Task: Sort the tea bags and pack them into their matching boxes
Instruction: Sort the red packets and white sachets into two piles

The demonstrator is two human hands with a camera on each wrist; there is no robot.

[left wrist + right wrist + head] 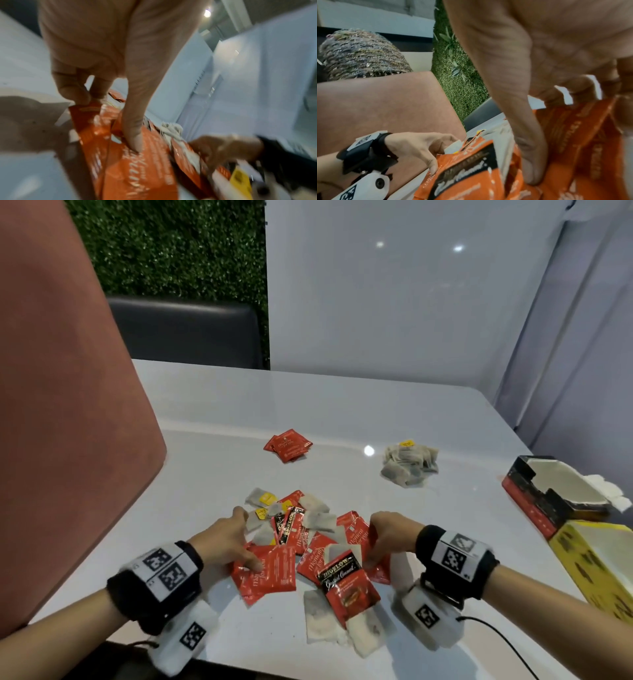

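A: Your left hand [228, 546] pinches a red sachet [270, 571], thumb on top, fingers curled at its far edge.

B: And your right hand [385, 539] grips another red packet [361, 537]; blurred, but it looks like a pinch.

A: Both sit in the mixed pile on the white table [342, 419]. Sorted red stack [287, 445] and paper tea bags [409, 463] lie beyond; black-red box [534, 501] and yellow box [596, 563] at your right.

White table [342, 405]; dark chair [185, 330]; green hedge wall [164, 244].
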